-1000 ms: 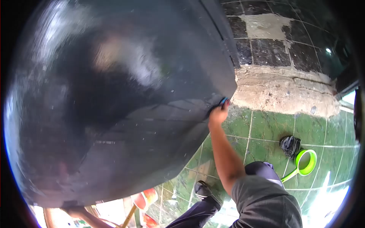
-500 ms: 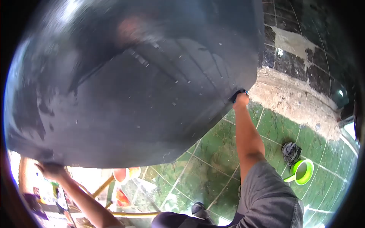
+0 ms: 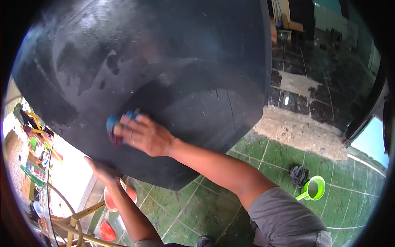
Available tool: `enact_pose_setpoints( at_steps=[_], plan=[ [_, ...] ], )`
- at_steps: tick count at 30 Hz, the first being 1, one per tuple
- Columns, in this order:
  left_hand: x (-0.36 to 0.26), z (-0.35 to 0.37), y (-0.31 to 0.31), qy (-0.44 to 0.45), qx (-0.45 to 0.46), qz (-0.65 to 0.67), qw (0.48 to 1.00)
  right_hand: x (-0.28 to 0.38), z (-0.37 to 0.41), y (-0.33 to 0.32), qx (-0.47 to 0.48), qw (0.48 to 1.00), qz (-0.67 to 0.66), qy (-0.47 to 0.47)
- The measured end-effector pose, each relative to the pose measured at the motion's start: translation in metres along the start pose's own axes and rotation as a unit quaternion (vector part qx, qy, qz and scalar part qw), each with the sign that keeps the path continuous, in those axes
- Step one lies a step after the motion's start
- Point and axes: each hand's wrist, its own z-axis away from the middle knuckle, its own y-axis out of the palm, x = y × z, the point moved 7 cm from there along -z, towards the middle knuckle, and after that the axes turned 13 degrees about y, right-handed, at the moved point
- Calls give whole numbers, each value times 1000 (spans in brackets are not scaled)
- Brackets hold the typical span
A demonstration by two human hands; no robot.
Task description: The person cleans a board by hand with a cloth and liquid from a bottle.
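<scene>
A large black panel (image 3: 197,115) fills the upper middle of the view, with damp-looking streaks and small pale specks on its face. My right hand (image 3: 150,136) presses a crumpled, mostly blue cloth (image 3: 112,123) against the panel, left of its middle; motion blurs the cloth and fingertips. At the lower left edge of the panel, my left hand (image 3: 103,172) grips the border, some of its fingers hidden by the panel.
Green floor tiles (image 3: 181,226) lie below. A lime-green dipper (image 3: 316,187) and a dark crumpled cloth (image 3: 299,176) rest at right, near a rough concrete strip (image 3: 300,131). A bamboo frame (image 3: 76,218) and an orange bucket (image 3: 110,201) stand lower left.
My right hand has moved left with its cloth, from the panel's right corner to its face. My left hand appears farther right along the edge, and the view has shifted.
</scene>
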Motion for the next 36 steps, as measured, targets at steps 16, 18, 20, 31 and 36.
enact_pose_setpoints(
  at_steps=[16,18,20,31,36],
  plan=[
    [-8,7,-11,-5,90,97,991,-89,-88,-104,-256,948,74,174],
    [-8,7,-11,-9,99,102,990,-21,-112,-50,-84,993,77,8],
    [-7,7,-12,-22,113,106,988,12,-135,-40,-8,989,66,-130],
    [-3,4,-9,-94,142,170,971,-65,-259,-124,-173,979,86,64],
    [20,4,-23,-113,115,152,975,-15,37,-20,194,970,99,-109]
  ],
)
